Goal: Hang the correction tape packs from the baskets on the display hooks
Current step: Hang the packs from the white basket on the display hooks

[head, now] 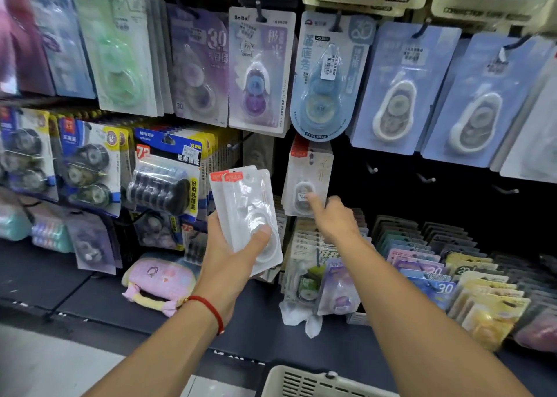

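Display wall, hooks crowded with carded packs. My left hand (232, 255), grip clenched round white correction tape packs (245, 206). My right hand (331, 216), grip released, fingers touching the hung pack (307, 179). Bare hooks (425, 179) right of it; basket (307, 381) below.

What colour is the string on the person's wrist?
Red; the bracelet on the left wrist shows in the head view.

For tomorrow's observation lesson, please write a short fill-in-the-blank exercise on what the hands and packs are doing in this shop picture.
1. The white packs are held in the ____ hand.
2. The right hand reaches toward a pack hanging on the ____.
3. The bracelet on the left wrist is ____.
4. A pale ____ sits at the bottom edge.

Missing words: left; display; red; basket
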`<state>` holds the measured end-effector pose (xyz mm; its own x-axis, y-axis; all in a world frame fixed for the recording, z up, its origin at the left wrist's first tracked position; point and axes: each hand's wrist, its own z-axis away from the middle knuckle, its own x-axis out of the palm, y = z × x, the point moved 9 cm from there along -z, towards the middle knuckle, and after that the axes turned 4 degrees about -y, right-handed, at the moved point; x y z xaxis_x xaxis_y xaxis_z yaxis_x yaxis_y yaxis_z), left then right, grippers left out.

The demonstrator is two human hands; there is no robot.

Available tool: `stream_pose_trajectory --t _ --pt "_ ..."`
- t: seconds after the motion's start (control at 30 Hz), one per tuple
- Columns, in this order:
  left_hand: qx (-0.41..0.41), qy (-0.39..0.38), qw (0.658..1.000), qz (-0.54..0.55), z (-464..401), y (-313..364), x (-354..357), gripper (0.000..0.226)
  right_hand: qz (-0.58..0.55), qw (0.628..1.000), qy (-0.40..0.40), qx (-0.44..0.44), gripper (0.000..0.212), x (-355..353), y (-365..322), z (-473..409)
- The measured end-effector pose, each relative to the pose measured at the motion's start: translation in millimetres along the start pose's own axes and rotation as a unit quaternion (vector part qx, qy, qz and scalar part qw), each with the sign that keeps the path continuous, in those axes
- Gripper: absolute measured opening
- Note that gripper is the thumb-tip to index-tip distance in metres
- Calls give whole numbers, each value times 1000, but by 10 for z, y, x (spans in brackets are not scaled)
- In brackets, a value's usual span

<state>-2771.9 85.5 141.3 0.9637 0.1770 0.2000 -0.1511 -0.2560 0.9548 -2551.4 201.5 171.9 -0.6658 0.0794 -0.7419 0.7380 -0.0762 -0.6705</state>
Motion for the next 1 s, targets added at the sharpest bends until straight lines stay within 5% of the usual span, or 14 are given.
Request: stream_pose_trajectory --t 0.07,0.17,0.27,0.37,0.57,0.73,1.0 --pt "-9 -4 1000 11 1 -10 33 63 29 999 11 7 75 -58 41 77" --pt "-28 -15 999 38 15 -26 98 64 -36 992 47 -107 39 -139 -71 400" --pt "-49 -33 997 56 60 -21 191 68 -196 956 -81 -204 26 23 -212 819" --pt "-61 -67 993 79 117 13 304 70 -199 941 -114 -250 30 23 -248 1073" --pt "-97 -95 980 146 194 49 415 60 -245 940 -120 -204 22 -101 -131 1047" --pt "-59 -74 991 98 149 91 279 42 -279 938 -140 -150 28 -51 7 1012" --pt "-14 26 999 26 53 45 -52 28 -308 939 -34 -151 21 -202 31 861"
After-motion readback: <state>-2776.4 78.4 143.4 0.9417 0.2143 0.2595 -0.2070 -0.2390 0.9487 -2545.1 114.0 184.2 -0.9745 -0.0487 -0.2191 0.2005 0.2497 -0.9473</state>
